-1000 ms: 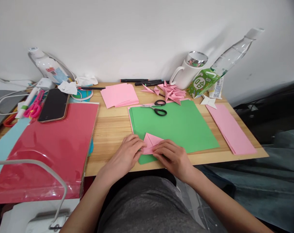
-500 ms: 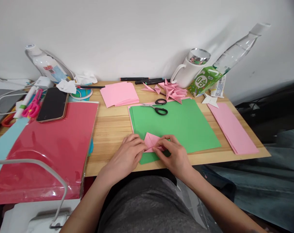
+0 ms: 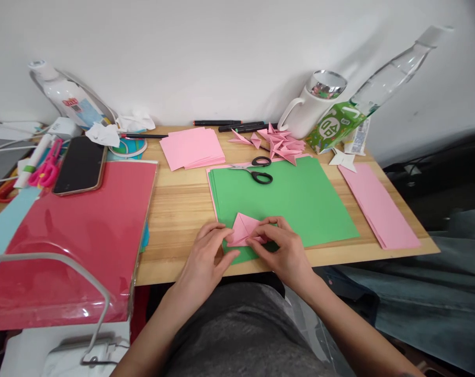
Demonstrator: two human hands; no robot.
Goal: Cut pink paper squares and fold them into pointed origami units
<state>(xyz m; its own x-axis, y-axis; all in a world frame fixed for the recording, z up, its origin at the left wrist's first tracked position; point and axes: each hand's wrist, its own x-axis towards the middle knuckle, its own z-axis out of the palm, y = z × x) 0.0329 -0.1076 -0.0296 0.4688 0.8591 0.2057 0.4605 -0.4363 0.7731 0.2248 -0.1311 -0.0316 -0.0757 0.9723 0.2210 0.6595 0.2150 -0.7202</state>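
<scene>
A small folded pink paper [image 3: 243,228] lies on a stack of green sheets [image 3: 296,199] near the front edge of the wooden table. My right hand [image 3: 282,251] pinches the paper's right lower edge with curled fingers. My left hand [image 3: 208,251] rests at the paper's left side, fingertips pressed on its edge. Black-handled scissors [image 3: 259,170] lie at the far side of the green stack.
A red sheet pack [image 3: 76,235] with a phone [image 3: 79,166] on it fills the left. Pink squares [image 3: 192,148], folded pink pieces [image 3: 282,144], markers [image 3: 237,125], a white mug [image 3: 306,112], a clear bottle [image 3: 394,70] and pink strips [image 3: 376,204] stand further back and right.
My right hand's fingers have curled up to pinch the paper's edge, and the left hand has shifted slightly back along the paper's left side. The view has tilted a little.
</scene>
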